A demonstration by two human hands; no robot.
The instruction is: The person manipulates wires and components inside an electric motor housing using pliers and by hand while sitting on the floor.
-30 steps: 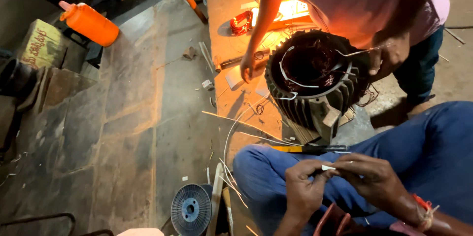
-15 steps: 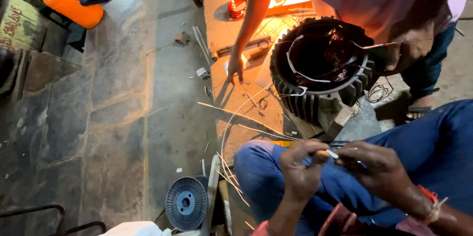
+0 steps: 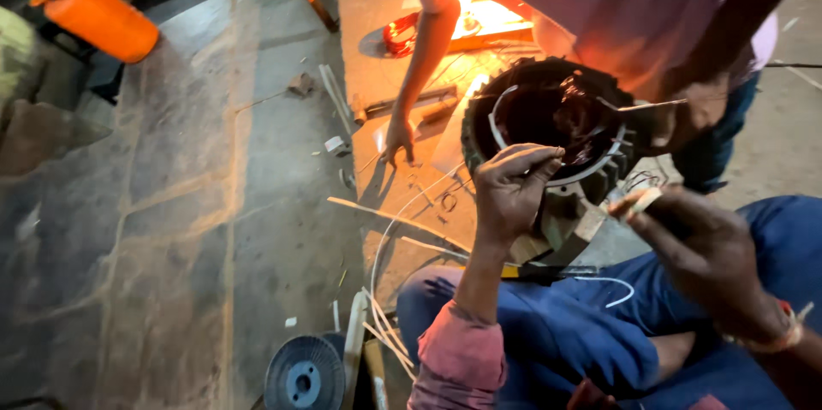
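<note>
The motor stator (image 3: 552, 132) is set on the floor before the knees. Its rim is touched by the pinched left hand (image 3: 511, 192); a small pale strip (image 3: 644, 202) is pinched by the right hand (image 3: 702, 243). Two hands of another person are seen: one hand (image 3: 398, 138) on the floor, one (image 3: 695, 110) at the stator. One grinding disc (image 3: 304, 376) lies nearby.

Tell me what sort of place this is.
Probably a motor repair workshop, with work done on the floor: a finned motor housing stands on stone slabs, a grinding disc lies nearby, and white sleeve strips litter the ground.
</note>
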